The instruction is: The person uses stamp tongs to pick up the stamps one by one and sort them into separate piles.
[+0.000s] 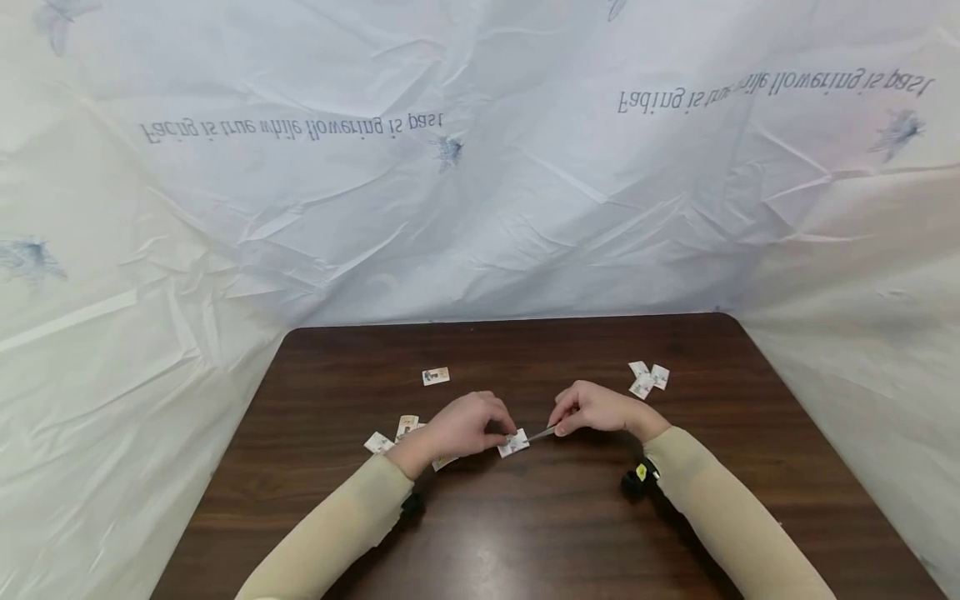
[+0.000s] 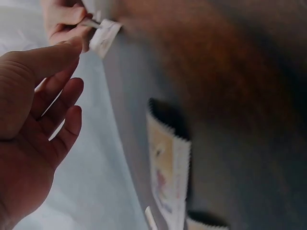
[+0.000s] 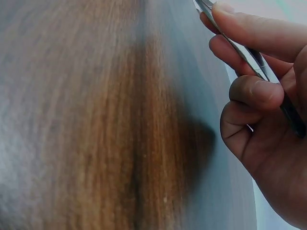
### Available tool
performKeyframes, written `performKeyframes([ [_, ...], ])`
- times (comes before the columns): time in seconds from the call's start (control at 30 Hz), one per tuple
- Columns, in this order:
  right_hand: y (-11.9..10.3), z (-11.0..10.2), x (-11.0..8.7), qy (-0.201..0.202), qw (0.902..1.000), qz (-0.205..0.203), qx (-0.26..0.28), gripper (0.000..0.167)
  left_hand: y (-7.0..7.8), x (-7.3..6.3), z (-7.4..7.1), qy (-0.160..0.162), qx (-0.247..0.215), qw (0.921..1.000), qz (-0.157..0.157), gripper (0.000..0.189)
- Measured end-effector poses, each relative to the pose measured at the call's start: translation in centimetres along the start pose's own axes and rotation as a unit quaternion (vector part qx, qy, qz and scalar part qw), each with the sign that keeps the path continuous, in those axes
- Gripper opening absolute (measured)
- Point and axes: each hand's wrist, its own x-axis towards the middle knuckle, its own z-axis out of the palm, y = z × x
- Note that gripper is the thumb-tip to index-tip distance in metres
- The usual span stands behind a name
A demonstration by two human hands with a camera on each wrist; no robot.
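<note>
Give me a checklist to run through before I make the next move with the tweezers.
1. Tweezers gripped in the right hand: ok.
2. Tweezer tips at the middle stamp: ok, at its right side in the head view.
3. Left hand pinching that stamp: cannot tell; the fingertips are at its edge, but the grip is unclear.
4. Middle stamp lying flat on the table: cannot tell.
5. Left group of stamps fully in sight: not ok, partly hidden by the left hand in the head view.
6. Lone back stamp apart from both hands: ok.
</note>
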Motion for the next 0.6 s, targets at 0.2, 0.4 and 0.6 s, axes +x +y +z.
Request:
performKeyframes([
  [0.2,-1.3,0.0,0.2,-0.002,0.9999,0.016,0.004,0.011,0.1,0.8,1.0,-0.043,0.020,0.9984,-0.030,0.011],
  [0.4,-1.6,0.1,0.4,0.002,0.9997,0.024,0.002,0.011,-0.1,1.0,1.3,-0.049,0.039,0.9975,-0.033,0.010],
  [0.6,0.0,0.1,0.6,0.004,0.9997,0.023,-0.008,0.012,-0.5,0.9,1.4,-0.050,0.036,0.9971,-0.044,0.010],
])
